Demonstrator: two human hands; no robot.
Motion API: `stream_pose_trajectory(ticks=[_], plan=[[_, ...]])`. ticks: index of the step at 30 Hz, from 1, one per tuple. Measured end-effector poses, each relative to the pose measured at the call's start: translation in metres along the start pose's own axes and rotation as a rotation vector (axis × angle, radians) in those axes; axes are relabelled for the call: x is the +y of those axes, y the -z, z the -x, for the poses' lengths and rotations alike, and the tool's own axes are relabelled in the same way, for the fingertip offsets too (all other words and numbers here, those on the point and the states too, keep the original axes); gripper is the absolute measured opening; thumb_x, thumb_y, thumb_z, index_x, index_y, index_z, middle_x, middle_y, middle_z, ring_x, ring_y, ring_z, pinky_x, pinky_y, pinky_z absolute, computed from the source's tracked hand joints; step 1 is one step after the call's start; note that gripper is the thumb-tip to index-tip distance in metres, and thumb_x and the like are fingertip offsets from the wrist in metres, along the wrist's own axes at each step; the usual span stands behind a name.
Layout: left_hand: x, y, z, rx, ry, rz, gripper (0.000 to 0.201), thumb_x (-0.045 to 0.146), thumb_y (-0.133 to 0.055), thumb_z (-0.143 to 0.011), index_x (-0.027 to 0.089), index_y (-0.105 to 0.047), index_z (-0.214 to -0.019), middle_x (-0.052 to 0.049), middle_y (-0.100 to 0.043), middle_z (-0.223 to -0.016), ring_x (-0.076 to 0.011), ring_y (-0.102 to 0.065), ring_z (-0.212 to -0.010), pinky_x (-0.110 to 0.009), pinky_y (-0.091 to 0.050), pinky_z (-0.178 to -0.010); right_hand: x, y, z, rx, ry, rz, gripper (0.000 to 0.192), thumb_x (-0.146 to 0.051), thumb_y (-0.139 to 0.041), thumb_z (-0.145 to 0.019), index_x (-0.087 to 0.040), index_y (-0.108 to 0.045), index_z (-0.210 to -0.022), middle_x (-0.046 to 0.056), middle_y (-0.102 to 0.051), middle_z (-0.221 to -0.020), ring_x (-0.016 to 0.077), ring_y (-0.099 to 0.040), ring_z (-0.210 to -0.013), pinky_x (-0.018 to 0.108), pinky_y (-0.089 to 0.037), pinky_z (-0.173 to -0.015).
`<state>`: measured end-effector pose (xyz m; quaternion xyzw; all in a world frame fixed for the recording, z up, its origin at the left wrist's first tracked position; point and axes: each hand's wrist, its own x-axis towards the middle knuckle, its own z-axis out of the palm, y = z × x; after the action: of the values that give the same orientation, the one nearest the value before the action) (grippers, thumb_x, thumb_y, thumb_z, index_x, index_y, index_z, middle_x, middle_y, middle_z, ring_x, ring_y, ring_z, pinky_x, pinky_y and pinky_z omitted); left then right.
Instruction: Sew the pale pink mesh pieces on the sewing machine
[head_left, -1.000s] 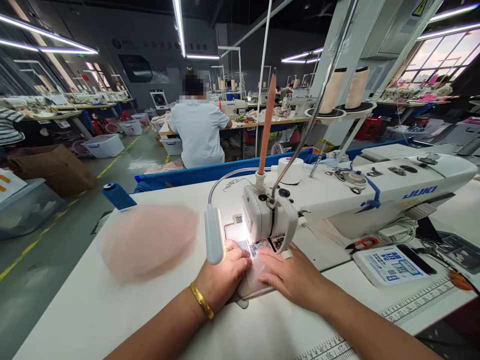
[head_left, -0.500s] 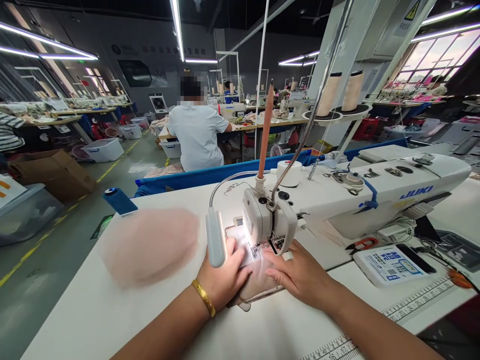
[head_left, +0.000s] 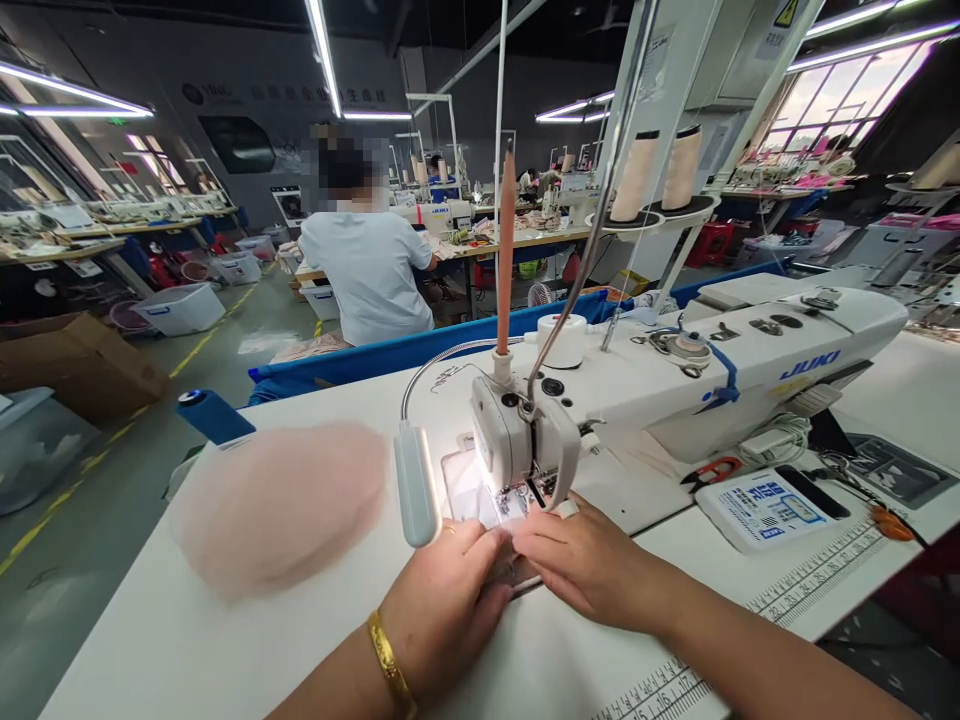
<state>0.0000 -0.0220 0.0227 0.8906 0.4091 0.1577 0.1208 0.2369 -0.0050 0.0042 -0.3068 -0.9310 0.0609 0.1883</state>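
left hand (head_left: 442,600): flat on the cloth, fingers together, pressing down. Not pinching. Gold bangle (head_left: 388,668) on the wrist.
right hand (head_left: 585,560): flat too, fingers stretched out side by side, tips just beside the left hand's tips.
fabric piece (head_left: 517,572): small, pale. Mostly hidden under both hands, right in front of the needle area (head_left: 517,495) of the Juki sewing machine (head_left: 675,385).
which way it points: can't tell for sure, too little shows. The bit I see looks like it runs from the person toward the needle, so long side prob. goes front to back.
lamp (head_left: 415,485): hangs just left of the needle, near the left hand.
pink pile (head_left: 281,505): soft pink stuff on the table (head_left: 187,640), well to the left, apart from the hands.
danger 1: fingertips are v. close to the needle. If a hand slides forward w/ the cloth, it could get poked.
danger 2: if one hand pushes harder, the cloth could turn & the seam goes crooked.
danger 3: cloth could bunch up under the foot if held too tight.
scissors (head_left: 712,470): red, to the right, not near the hands.
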Motion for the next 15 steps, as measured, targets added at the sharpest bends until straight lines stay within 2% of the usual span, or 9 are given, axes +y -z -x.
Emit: stream_pose_trajectory(ticks=[4,8,15], plan=[[-0.0028,-0.0038,0.0004,0.089,-0.082,-0.051,0.013,0.010,-0.058,-0.085,0.020,-0.060,-0.078,-0.006,-0.066,-0.092,-0.0220,-0.060,-0.080,-0.036,-0.052,-0.072,0.0006,0.0016,0.0016,-0.024,0.007,0.033,0.014,-0.008,-0.051,-0.088,-0.020,-0.058,-0.089,0.002,-0.063,-0.086,0.0197,-0.047,-0.077,0.033,-0.033,-0.078],[0.0017,-0.0062,-0.0009,0.134,-0.187,-0.047,0.018,0.008,-0.053,-0.090,0.021,-0.060,-0.081,-0.004,-0.069,-0.088,-0.0206,-0.059,-0.076,-0.039,-0.051,-0.076,-0.0001,0.0018,0.0019,-0.027,0.002,0.012,0.015,-0.007,-0.050,-0.088,-0.020,-0.058,-0.088,0.001,-0.063,-0.087,0.0191,-0.045,-0.076,0.033,-0.032,-0.078],[0.0040,-0.0056,-0.0022,0.162,-0.192,-0.056,0.021,0.010,-0.049,-0.095,0.021,-0.067,-0.092,-0.004,-0.072,-0.093,-0.0205,-0.059,-0.077,-0.041,-0.050,-0.078,0.0001,0.0005,0.0005,-0.014,-0.018,0.015,0.017,-0.007,-0.050,-0.089,-0.020,-0.060,-0.089,0.002,-0.066,-0.090,0.0188,-0.046,-0.074,0.035,-0.033,-0.078]])
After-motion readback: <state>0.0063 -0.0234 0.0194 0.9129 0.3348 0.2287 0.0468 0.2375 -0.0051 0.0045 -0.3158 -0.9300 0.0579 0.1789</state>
